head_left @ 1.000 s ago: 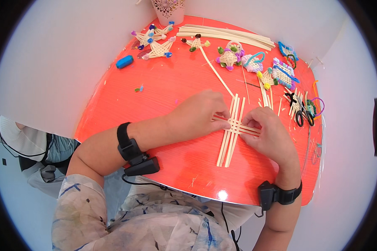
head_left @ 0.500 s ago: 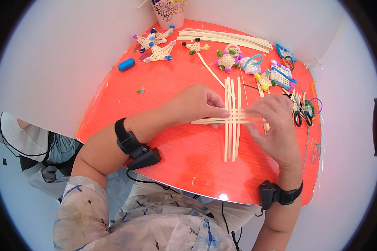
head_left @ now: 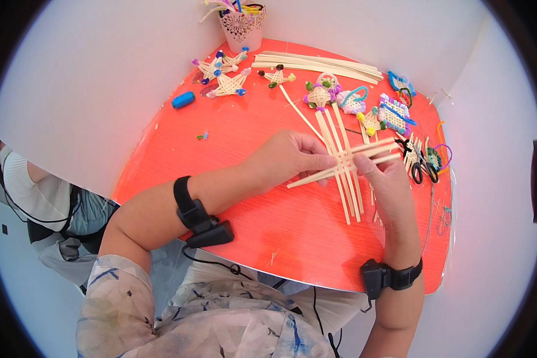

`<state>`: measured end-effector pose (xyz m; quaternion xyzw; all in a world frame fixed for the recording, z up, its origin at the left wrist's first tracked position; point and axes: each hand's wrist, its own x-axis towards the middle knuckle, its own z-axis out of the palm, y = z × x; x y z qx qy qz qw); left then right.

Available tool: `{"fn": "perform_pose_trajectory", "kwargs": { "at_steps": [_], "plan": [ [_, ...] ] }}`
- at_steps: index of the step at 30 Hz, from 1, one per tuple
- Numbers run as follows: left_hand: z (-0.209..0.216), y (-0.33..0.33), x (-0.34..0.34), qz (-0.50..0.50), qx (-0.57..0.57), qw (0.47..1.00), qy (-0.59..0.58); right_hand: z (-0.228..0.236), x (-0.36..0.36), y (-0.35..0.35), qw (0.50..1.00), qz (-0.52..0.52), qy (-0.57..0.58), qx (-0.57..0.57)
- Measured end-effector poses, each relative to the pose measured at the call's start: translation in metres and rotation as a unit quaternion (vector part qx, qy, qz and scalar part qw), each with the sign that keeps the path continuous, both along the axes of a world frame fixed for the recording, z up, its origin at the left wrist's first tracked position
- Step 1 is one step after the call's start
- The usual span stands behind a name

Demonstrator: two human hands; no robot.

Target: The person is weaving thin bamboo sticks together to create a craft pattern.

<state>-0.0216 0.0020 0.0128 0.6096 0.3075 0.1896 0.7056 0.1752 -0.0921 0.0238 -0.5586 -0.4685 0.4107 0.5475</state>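
Pale flat strips, several in each direction, cross over and under one another in a small woven lattice just above the red table. My left hand pinches its left side, thumb on top at the crossing. On the right side, my right hand grips the lattice with its thumb laid on the strips; its other fingers are mostly hidden behind. Loose strip ends stick out toward the far side, the near side, left and right. The lattice is tilted, its right-hand ends raised.
The red table holds star ornaments, a square woven piece, black scissors at the right, a bundle of strips at the back, a blue cylinder-like piece and a pierced pot. Another person sits at far left.
My right hand, blurred and apart from the crossing before, has closed on the lattice's right side. The lattice has turned and shifted a little right.
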Motion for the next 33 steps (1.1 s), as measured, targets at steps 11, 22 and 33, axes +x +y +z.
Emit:
{"fn": "perform_pose_trajectory", "kwargs": {
  "at_steps": [11,22,33],
  "plan": [
    [0.013,-0.008,0.020,-0.099,0.012,0.995,0.008,0.003,0.009,-0.004,0.999,-0.005,-0.037,0.001],
    [-0.004,0.000,0.026,0.026,0.003,0.998,-0.060,0.006,0.001,-0.003,0.999,-0.028,-0.031,0.024],
    [0.008,-0.003,0.020,-0.074,-0.054,0.996,-0.016,0.000,0.002,0.000,1.000,-0.014,0.005,-0.002]
  ]
}}
